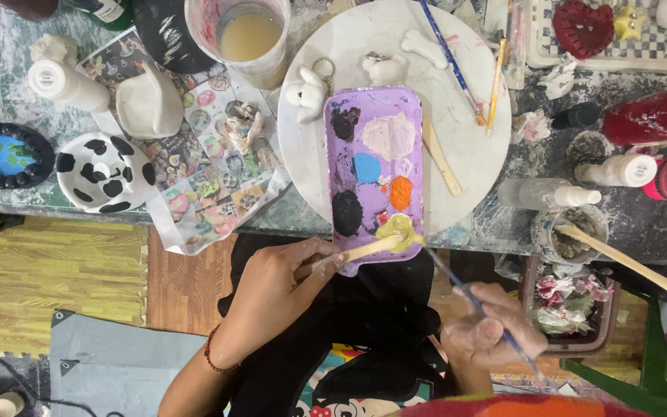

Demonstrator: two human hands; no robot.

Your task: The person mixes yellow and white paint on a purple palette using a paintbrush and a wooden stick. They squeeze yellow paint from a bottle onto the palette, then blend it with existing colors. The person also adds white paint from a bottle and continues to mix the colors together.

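My left hand (279,279) grips a wooden stick (364,250) whose tip sits in a blob of pale yellow paint (399,230) at the near end of a purple palette tray (376,174). The tray carries black, blue, orange and pale pink patches and lies on a round white plate (465,147). My right hand (492,328) holds a thin paintbrush (465,292) with a blue handle, its bristle end reaching toward the yellow blob. Both hands hover over my lap below the table edge.
On the plate lie small white clay figures (306,94), a second wooden stick (441,158) and two brushes (457,66). A cup of cloudy water (250,37), a black-spotted white dish (104,171), paint bottles (658,116) and a jar holding a stick (573,235) crowd the table.
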